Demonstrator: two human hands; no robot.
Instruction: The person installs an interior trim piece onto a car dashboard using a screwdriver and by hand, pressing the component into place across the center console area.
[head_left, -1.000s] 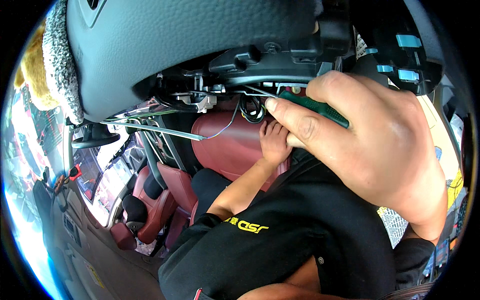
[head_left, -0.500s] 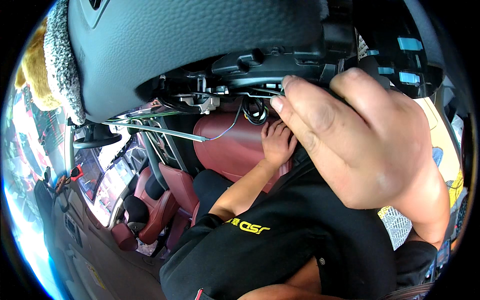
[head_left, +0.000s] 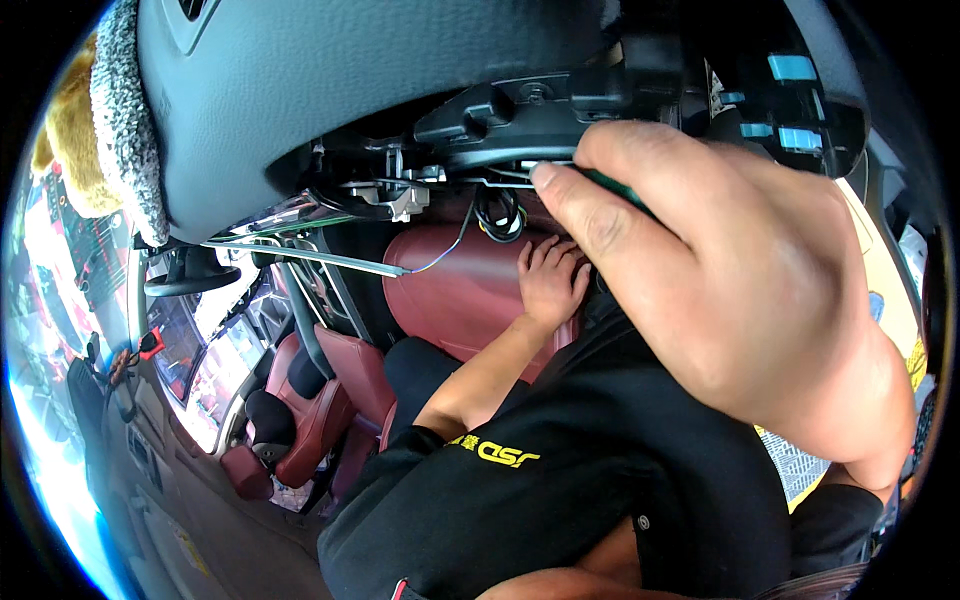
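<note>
My right hand (head_left: 730, 260) is closed in front of the uncovered underside of the dashboard (head_left: 400, 70). It grips a thin-shafted tool that looks like a screwdriver. A strip of its dark green handle (head_left: 618, 190) shows between thumb and fingers, and a slim metal shaft (head_left: 500, 183) points left toward a silver bracket (head_left: 408, 203). Shadow hides the shaft's tip. Lower down, my left hand (head_left: 553, 283) lies flat with fingers apart on the dark red leather seat (head_left: 450, 290). A coil of black cable (head_left: 500, 215) hangs just above it.
A grey trim strip (head_left: 320, 258) with a thin wire slants down to the left of the coil. A black panel with blue clips (head_left: 795, 135) hangs at the upper right. Further left are a steering wheel (head_left: 193, 272) and red seats (head_left: 315, 410).
My right fingers have curled further round the tool, and the dark green handle shows more. The thumb has shifted slightly left and up. My left hand stays on the seat.
</note>
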